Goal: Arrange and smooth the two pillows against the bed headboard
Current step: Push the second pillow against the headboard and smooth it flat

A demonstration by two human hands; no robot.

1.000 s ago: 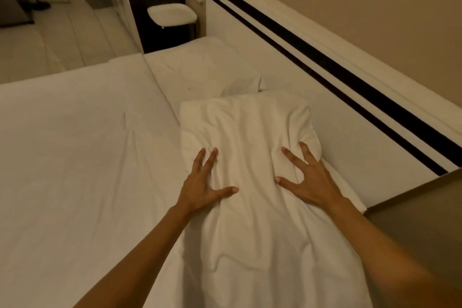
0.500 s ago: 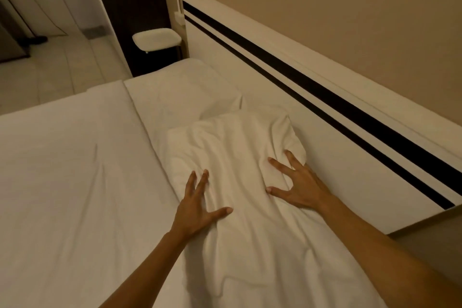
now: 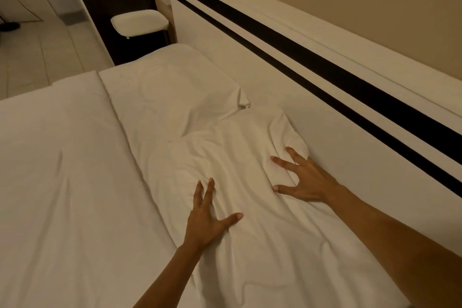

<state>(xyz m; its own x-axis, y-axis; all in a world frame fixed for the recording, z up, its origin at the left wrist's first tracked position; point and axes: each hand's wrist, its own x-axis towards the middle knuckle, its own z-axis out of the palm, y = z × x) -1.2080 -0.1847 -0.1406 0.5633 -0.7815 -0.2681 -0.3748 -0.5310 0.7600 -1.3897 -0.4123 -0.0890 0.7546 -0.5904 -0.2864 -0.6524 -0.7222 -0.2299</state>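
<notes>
Two white pillows lie in a row along the white headboard with its two black stripes. The near pillow is wrinkled and runs from the bottom of the view up to the middle. My left hand presses flat on its left part, fingers spread. On the pillow's right edge, beside the headboard, rests my right hand, also flat with fingers apart. The far pillow lies beyond, smoother, its near corner overlapping the near pillow's top end.
The white bed sheet covers the mattress to the left. A small white shelf juts out past the bed's far end, next to a dark wall panel. Tiled floor lies at the upper left.
Both hands have slid forward along the near pillow toward its far end, staying flat. The view has shifted, so the far pillow shows more fully.
</notes>
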